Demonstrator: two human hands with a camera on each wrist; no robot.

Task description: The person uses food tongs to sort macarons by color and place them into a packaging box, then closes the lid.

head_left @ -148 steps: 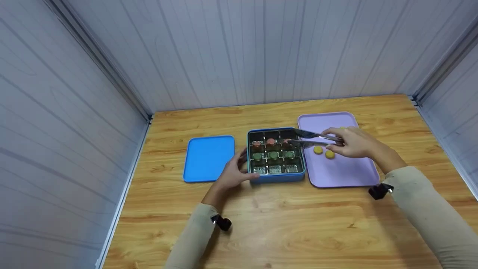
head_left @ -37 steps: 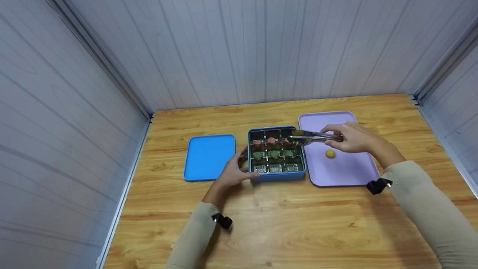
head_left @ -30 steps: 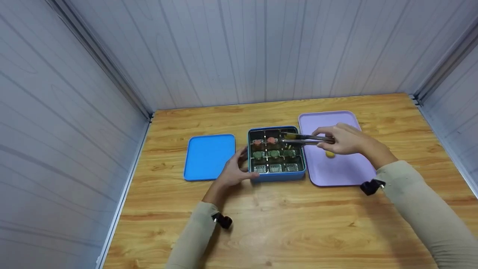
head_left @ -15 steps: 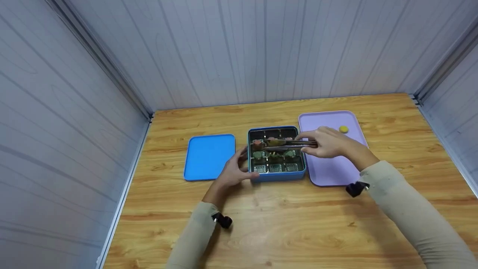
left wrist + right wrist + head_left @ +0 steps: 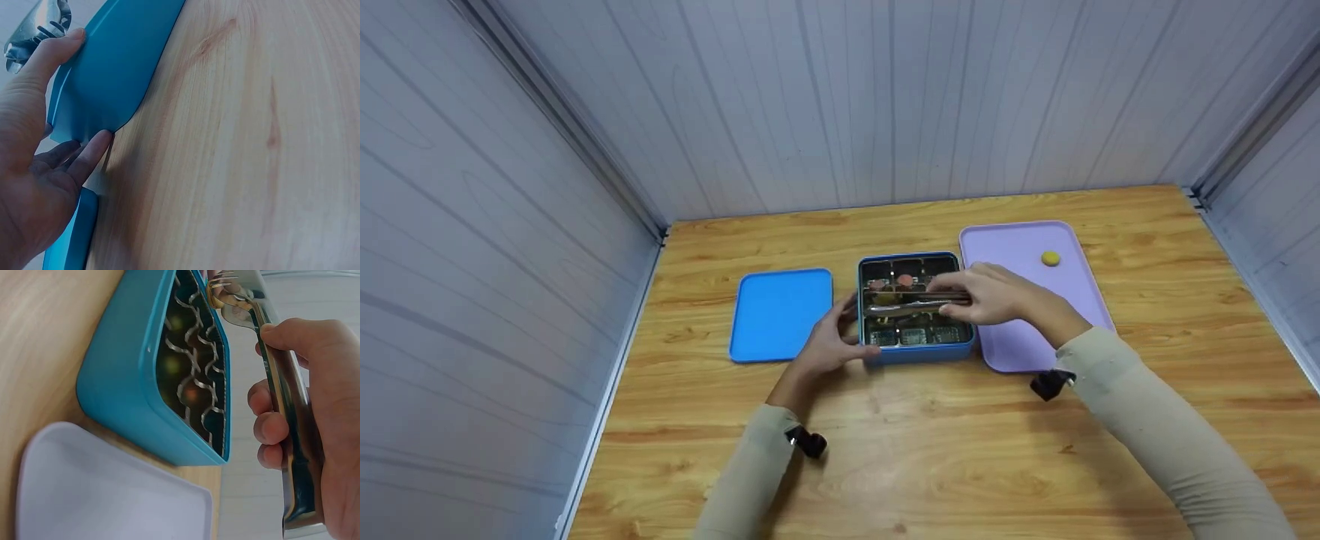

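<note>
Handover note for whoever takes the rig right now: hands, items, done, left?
Right hand: grip on tongs, which pinch a yellow piece over the left side of the box.
Left hand: steadies the box at its near left corner, thumb on the rim, fingers straight.
Items: open blue box mid-table, lid lying to its left, purple tray to its right.
Done: red and green pieces sit in box cells.
Left: the held piece is not yet set in a cell; one yellow piece remains on the tray; the lid is off.
</note>
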